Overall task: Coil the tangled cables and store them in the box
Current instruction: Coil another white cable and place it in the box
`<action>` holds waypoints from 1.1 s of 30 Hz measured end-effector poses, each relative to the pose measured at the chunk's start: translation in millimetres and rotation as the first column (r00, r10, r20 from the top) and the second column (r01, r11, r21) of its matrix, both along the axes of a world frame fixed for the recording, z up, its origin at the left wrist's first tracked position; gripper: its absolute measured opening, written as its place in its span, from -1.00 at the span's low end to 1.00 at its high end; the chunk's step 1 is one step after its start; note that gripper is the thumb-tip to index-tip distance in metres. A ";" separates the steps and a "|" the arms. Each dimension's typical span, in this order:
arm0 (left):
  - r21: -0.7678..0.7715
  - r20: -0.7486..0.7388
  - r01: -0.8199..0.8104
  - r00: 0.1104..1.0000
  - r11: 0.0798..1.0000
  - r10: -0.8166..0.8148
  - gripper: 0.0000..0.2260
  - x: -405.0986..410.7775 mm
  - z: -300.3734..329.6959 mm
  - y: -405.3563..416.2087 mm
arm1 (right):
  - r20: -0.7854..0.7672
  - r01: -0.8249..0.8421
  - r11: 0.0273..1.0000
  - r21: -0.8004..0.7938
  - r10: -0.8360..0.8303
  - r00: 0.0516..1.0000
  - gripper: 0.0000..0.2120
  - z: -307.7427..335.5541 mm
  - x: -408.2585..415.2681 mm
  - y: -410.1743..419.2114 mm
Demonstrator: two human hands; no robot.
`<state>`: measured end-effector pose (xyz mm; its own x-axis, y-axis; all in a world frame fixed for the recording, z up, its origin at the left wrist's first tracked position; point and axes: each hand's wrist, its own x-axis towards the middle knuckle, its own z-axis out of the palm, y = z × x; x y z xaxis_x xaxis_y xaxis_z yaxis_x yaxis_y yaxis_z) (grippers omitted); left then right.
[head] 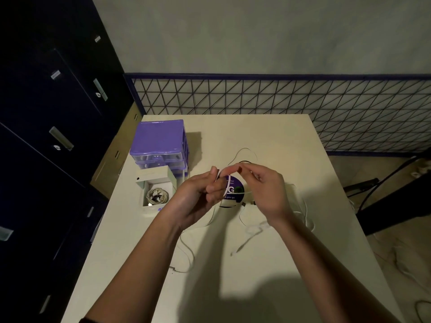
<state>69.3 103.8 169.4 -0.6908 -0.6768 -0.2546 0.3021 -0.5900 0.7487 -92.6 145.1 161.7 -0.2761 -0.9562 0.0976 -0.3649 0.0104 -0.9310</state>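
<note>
— Where's the white cable (pixel 222 180)?
— Pinched between the left hand (pixel 200 194) and right hand (pixel 263 190) above the table (pixel 268 264); its slack trails across the tabletop.
— And the box (pixel 155 191)?
— Open at the left, a coiled cable (pixel 156 195) inside.

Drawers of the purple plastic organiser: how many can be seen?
2 clearly: the clear top drawer and a second one under it, in the purple plastic organiser. The open white cardboard box in front may hide lower drawers.

Left hand (pixel 198 197) palm-up, right hand (pixel 263 190) pinching
</note>
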 end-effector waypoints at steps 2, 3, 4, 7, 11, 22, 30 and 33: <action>0.041 -0.051 -0.031 0.998 0.999 0.033 -0.66 0.3 0.5 -1.2 | -0.052 0.013 1.000 -0.013 -0.014 0.999 -0.78 -3.6 2.3 1.0; 0.051 -0.069 -0.058 0.996 0.997 0.062 -0.66 0.8 0.5 -2.4 | -0.092 -0.008 1.000 -0.010 0.007 0.996 -0.77 -5.1 4.3 1.5; 0.045 -0.067 -0.090 0.993 0.995 0.093 -0.66 1.5 0.1 -3.5 | -0.130 -0.051 0.999 0.006 0.051 0.990 -0.74 -6.7 7.3 1.9; -0.049 0.006 -0.184 0.983 0.982 0.184 -0.67 0.5 -0.7 -3.5 | -0.177 -0.156 0.986 0.058 0.164 0.970 -0.63 -9.5 16.5 3.3; -0.025 -0.006 -0.363 0.932 0.931 0.363 -0.69 0.2 -0.2 -4.1 | 0.191 -0.108 0.990 0.090 0.089 0.978 -0.74 -3.4 16.2 3.0; -0.405 0.204 -0.406 0.833 0.819 0.514 -0.72 -2.3 -2.3 -5.2 | -0.440 -0.149 0.963 0.224 0.236 0.867 -0.75 0.0 35.0 13.0; -0.799 0.555 0.152 0.559 0.582 0.616 -0.72 3.5 -18.4 -5.4 | -0.556 -0.071 0.976 0.207 0.177 0.812 -0.75 4.7 29.9 10.9; -0.783 0.622 0.346 0.469 0.518 0.627 -0.69 7.1 -22.2 -6.2 | -0.565 -0.093 0.975 0.201 0.193 0.802 -0.84 10.6 25.6 12.3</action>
